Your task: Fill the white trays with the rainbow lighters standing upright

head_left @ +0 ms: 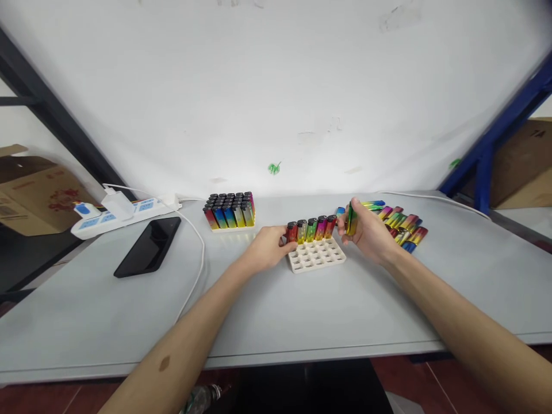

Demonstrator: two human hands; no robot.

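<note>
A white lighter tray [319, 259] with rows of slots lies on the table in front of me. Several shiny coloured lighters [311, 231] with black tops stand upright along its back row. My left hand [269, 248] grips the tray's left back corner, thumb at the front and fingers beside the red end lighter. To the right of the tray, my right hand [371, 234] holds a green-and-yellow lighter [352, 219] roughly upright between thumb and fingers, just above the table. Behind and beside that hand lies a loose pile of metallic lighters [405, 227], partly covered by it.
A second tray [233, 229] packed with upright lighters stands at the back left. Further left are a black phone [149, 247], a white power strip [125, 215] with plugs, and a white cable [202, 253]. Cardboard boxes [47, 195] flank the table; a wall rises behind.
</note>
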